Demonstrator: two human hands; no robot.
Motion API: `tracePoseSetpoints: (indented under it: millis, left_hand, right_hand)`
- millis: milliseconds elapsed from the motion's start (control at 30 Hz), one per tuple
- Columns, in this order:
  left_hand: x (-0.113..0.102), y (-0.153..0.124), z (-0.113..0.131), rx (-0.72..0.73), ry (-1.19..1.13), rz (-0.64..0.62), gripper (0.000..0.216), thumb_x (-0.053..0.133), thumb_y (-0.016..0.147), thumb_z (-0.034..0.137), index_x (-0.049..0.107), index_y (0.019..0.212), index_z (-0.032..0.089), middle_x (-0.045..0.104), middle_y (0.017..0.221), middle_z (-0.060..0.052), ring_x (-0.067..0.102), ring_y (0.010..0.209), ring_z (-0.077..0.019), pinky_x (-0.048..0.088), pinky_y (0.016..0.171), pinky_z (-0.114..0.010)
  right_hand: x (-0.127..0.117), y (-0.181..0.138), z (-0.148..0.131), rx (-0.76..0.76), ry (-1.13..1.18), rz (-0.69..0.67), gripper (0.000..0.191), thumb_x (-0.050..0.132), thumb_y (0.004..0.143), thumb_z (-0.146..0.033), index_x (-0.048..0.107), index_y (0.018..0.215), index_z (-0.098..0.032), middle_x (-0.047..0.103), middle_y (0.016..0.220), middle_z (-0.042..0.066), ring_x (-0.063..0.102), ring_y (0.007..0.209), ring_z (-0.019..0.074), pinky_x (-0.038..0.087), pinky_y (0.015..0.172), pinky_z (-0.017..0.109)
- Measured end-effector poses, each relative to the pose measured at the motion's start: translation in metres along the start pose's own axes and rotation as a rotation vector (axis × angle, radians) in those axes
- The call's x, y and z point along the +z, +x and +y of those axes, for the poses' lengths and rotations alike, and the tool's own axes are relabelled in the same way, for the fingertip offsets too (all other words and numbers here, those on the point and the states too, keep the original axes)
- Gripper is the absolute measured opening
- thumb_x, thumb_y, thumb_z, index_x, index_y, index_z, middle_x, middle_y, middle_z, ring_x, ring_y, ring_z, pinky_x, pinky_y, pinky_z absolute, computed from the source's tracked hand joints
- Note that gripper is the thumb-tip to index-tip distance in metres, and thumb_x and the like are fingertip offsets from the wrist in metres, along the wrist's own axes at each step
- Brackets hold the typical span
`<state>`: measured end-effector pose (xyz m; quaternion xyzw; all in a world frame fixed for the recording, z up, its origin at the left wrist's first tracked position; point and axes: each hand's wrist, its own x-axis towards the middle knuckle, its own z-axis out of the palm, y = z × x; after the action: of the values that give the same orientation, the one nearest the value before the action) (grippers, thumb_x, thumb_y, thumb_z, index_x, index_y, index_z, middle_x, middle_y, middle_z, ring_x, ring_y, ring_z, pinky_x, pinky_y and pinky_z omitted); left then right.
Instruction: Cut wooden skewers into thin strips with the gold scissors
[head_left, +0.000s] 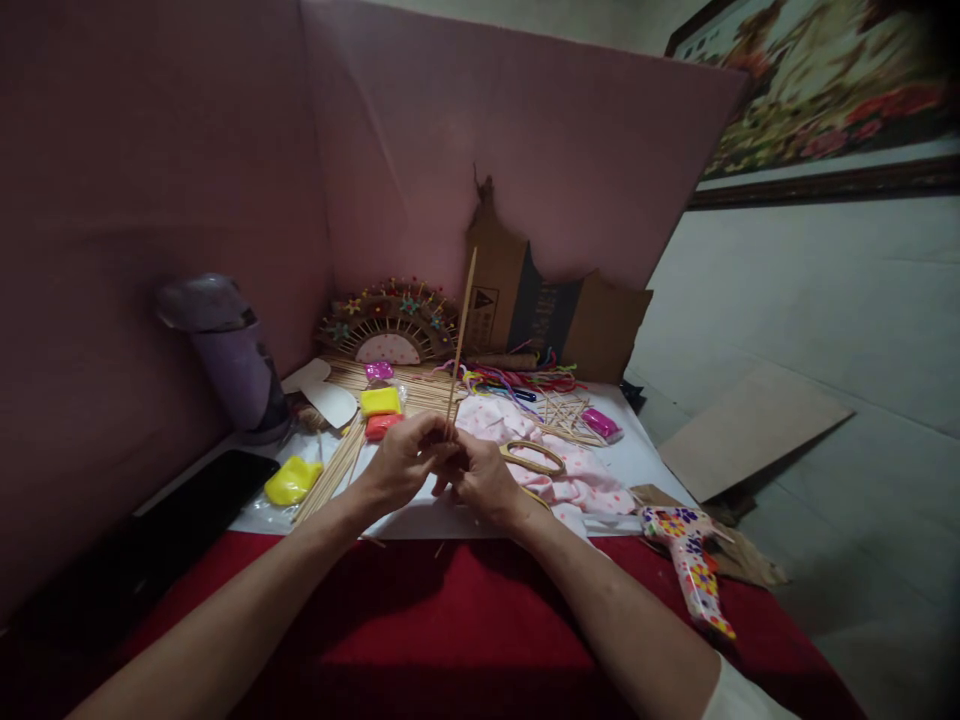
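Note:
Both hands meet over the front of the white work surface, closed around the lower end of a thin pointed bamboo skewer (461,335), which stands nearly upright. My left hand (409,455) pinches it from the left. Close against it, my right hand (480,475) has its fingers curled at the same lower end; the fingertips partly hide one another. Just right of my right hand lie gold-handled scissors (534,458) on pink dotted cloth (592,480). A bundle of skewers (337,470) lies to the left, beside yellow (381,401) and red clay packets (382,427).
A decorated cardboard fan (390,325) and cut cardboard (555,310) stand at the back. At left are a purple tumbler (236,370), a black phone-like slab (210,490) and yellow clay (292,481). A flower-patterned glue gun (694,565) lies front right, near short sticks (566,415).

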<state>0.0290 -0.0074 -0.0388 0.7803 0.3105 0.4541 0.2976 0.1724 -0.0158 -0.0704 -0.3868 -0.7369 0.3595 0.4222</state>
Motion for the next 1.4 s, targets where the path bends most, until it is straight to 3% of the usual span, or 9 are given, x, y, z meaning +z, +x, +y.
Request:
tracePoseSetpoints:
  millis: [200, 400, 700, 900, 1000, 1133, 1300, 1400]
  left_hand:
    - [0.003, -0.002, -0.002, 0.077, 0.194, 0.046, 0.009, 0.046, 0.076, 0.011, 0.050, 0.069, 0.016, 0.049, 0.061, 0.003, 0.044, 0.056, -0.0083, 0.035, 0.053, -0.019]
    - [-0.001, -0.001, -0.008, 0.116, 0.252, 0.082, 0.009, 0.049, 0.077, 0.014, 0.053, 0.070, 0.016, 0.052, 0.061, 0.003, 0.045, 0.055, -0.0081, 0.034, 0.053, -0.019]
    - [0.002, 0.004, -0.010, 0.021, 0.051, 0.153, 0.008, 0.054, 0.072, 0.015, 0.058, 0.065, 0.015, 0.053, 0.058, 0.002, 0.044, 0.055, -0.0085, 0.035, 0.051, -0.019]
    - [0.002, 0.006, -0.006, -0.186, -0.354, 0.135, 0.019, 0.061, 0.072, 0.029, 0.069, 0.079, 0.013, 0.053, 0.053, 0.002, 0.040, 0.045, -0.0064, 0.032, 0.042, -0.019]
    - [0.001, 0.006, -0.005, -0.252, -0.491, 0.124, 0.022, 0.068, 0.066, 0.033, 0.070, 0.073, 0.012, 0.053, 0.049, 0.001, 0.040, 0.043, -0.0058, 0.030, 0.040, -0.019]
    - [0.002, 0.008, -0.003, -0.281, -0.541, 0.132, 0.022, 0.071, 0.064, 0.033, 0.068, 0.064, 0.012, 0.053, 0.047, 0.001, 0.040, 0.042, -0.0053, 0.030, 0.040, -0.018]
    - [0.001, 0.011, -0.002, -0.232, -0.485, 0.231, 0.020, 0.069, 0.067, 0.030, 0.069, 0.077, 0.012, 0.062, 0.060, -0.001, 0.040, 0.042, -0.0040, 0.031, 0.038, -0.017]
    - [0.000, 0.013, 0.000, -0.205, -0.427, 0.229, 0.016, 0.067, 0.068, 0.028, 0.067, 0.070, 0.012, 0.061, 0.057, 0.000, 0.039, 0.039, -0.0036, 0.031, 0.037, -0.017]
  right_hand:
    - [-0.007, 0.004, 0.011, -0.150, -0.262, 0.046, 0.008, 0.057, 0.073, -0.018, 0.062, 0.069, -0.015, 0.057, 0.061, -0.002, 0.050, 0.056, 0.0095, 0.036, 0.053, 0.019]
    - [-0.007, 0.006, 0.013, -0.161, -0.233, 0.025, 0.010, 0.054, 0.071, -0.013, 0.063, 0.067, -0.014, 0.059, 0.059, -0.002, 0.050, 0.055, 0.0088, 0.037, 0.053, 0.018]
    - [-0.001, 0.006, 0.016, -0.140, -0.174, 0.082, 0.023, 0.044, 0.064, -0.003, 0.063, 0.068, -0.015, 0.063, 0.064, 0.000, 0.056, 0.059, 0.0105, 0.042, 0.057, 0.019]
    - [0.001, 0.007, 0.016, -0.106, -0.121, 0.058, 0.014, 0.050, 0.071, -0.011, 0.064, 0.069, -0.015, 0.058, 0.061, -0.001, 0.051, 0.057, 0.0101, 0.040, 0.057, 0.020]
    - [0.002, 0.007, 0.015, -0.109, -0.100, 0.051, 0.013, 0.051, 0.073, -0.013, 0.063, 0.070, -0.015, 0.056, 0.062, -0.002, 0.050, 0.057, 0.0098, 0.039, 0.057, 0.020]
    - [0.003, 0.007, 0.014, -0.131, -0.120, 0.055, 0.013, 0.051, 0.073, -0.012, 0.063, 0.070, -0.015, 0.056, 0.062, -0.002, 0.049, 0.058, 0.0095, 0.039, 0.058, 0.019]
    - [0.004, 0.009, 0.012, -0.102, -0.178, 0.097, 0.012, 0.053, 0.071, -0.012, 0.061, 0.064, -0.015, 0.057, 0.058, -0.002, 0.050, 0.055, 0.0092, 0.038, 0.055, 0.019]
    - [0.004, 0.009, 0.010, -0.121, -0.190, 0.116, 0.011, 0.055, 0.070, -0.012, 0.060, 0.061, -0.015, 0.056, 0.057, -0.002, 0.048, 0.053, 0.0085, 0.037, 0.054, 0.018]
